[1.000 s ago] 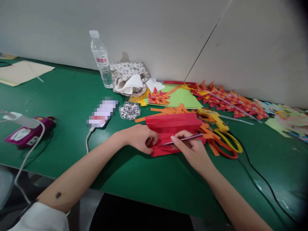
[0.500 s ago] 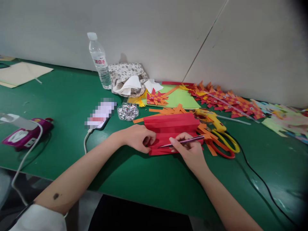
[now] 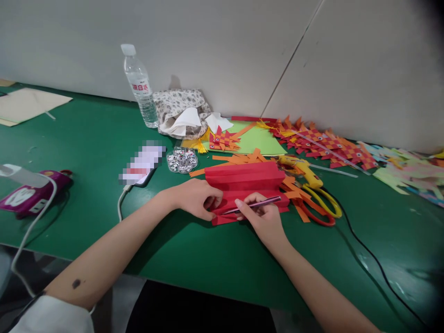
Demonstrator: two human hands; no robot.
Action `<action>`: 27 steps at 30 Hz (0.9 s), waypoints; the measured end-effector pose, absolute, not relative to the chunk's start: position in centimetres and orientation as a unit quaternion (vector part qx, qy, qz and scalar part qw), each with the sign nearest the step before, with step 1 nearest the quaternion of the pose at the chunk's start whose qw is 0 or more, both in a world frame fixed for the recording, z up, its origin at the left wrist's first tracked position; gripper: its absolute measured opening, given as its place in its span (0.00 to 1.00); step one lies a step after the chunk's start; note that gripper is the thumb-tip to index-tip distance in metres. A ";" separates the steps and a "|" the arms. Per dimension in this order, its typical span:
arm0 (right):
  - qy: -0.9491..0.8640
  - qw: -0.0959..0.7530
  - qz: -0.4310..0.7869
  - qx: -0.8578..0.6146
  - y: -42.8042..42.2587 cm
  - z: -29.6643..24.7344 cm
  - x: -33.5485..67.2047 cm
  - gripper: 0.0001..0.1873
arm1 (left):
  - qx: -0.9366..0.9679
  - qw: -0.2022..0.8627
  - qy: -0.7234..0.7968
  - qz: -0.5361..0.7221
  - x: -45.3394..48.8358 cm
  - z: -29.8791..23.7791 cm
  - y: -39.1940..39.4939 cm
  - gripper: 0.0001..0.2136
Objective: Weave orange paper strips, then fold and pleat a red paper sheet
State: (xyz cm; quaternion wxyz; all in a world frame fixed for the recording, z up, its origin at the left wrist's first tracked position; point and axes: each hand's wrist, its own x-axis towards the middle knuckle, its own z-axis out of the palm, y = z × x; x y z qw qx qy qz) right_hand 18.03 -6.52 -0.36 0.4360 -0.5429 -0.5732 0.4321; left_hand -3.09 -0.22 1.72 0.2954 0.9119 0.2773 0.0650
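Note:
A sheet of red paper with several lengthwise folds lies on the green table. My left hand is at its left edge, fingers curled, with thumb and fingertips pressed onto the paper's lower left corner. My right hand grips a slim striped pencil, pink and dark. The pencil slants over the lower part of the sheet, its tip pointing left toward my left fingertips. Whether the tip touches the paper I cannot tell. Orange paper strips stick out from behind and beside the red sheet.
Right of the paper lie a yellow glue gun with a black cord and scissors with red and yellow handles. Behind are a box of googly eyes, a phone, a water bottle, a tissue pouch and woven paper fish.
My right hand has slid slightly left over the red paper with the pencil, whose tip is nearer my left fingers. My left hand stays at the paper's edge. The whole view has shifted a little.

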 end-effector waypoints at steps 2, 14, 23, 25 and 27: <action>-0.560 0.448 0.434 -0.545 -6.5 -0.3 18.0 0.18 | 0.912 0.295 0.276 0.067 -3.1 1.7 -0.2 0.07; -0.569 0.454 0.406 -0.553 -6.5 -0.6 18.1 0.17 | 0.908 0.304 0.281 0.061 -3.0 1.9 -0.2 0.06; -0.577 0.452 0.402 -0.549 -6.7 -0.4 17.9 0.16 | 0.910 0.307 0.274 0.058 -3.1 1.7 -0.1 0.05; -0.577 0.450 0.405 -0.548 -6.7 -0.4 18.0 0.15 | 0.910 0.306 0.274 0.059 -3.2 1.6 -0.1 0.05; -0.580 0.445 0.408 -0.547 -6.7 -0.3 18.0 0.15 | 0.910 0.307 0.273 0.059 -3.1 1.7 -0.1 0.05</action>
